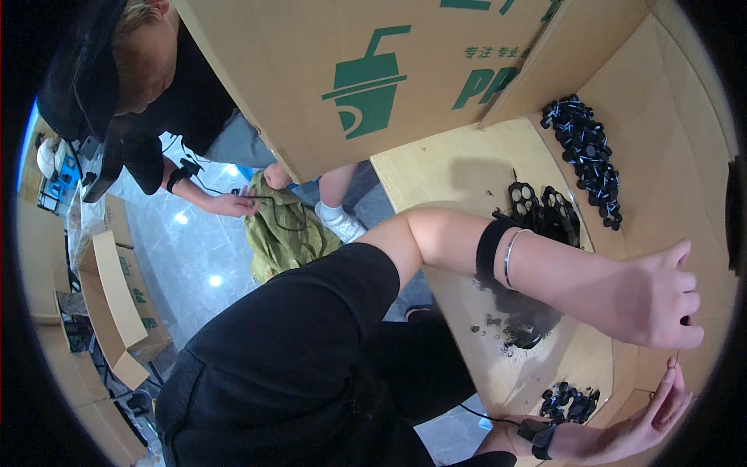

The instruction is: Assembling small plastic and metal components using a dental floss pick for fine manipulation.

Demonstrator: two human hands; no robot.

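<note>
My left hand (661,300), a black band and a silver bangle on its wrist, is raised at the right and curled into a fist. Just below it is my right hand (650,412), with a black strapped device on the wrist. Its fingertips are pinched together, pointing up. A very thin dark strand (677,356) shows between the two hands; what else the fist holds is hidden. Between my arms and the box wall, a pile of black round-headed parts with pale stems (587,159) lies along the table's far edge. A smaller black pile (569,402) sits near my right wrist.
Black trays with pale round spots (537,206) rest on the wooden table (436,167), near a dark smudge (529,323). Cardboard panels (288,78) wall the table. At left, another person's hand (229,204) holds a dark cable over a green sack (288,233). An open carton (117,303) stands beyond.
</note>
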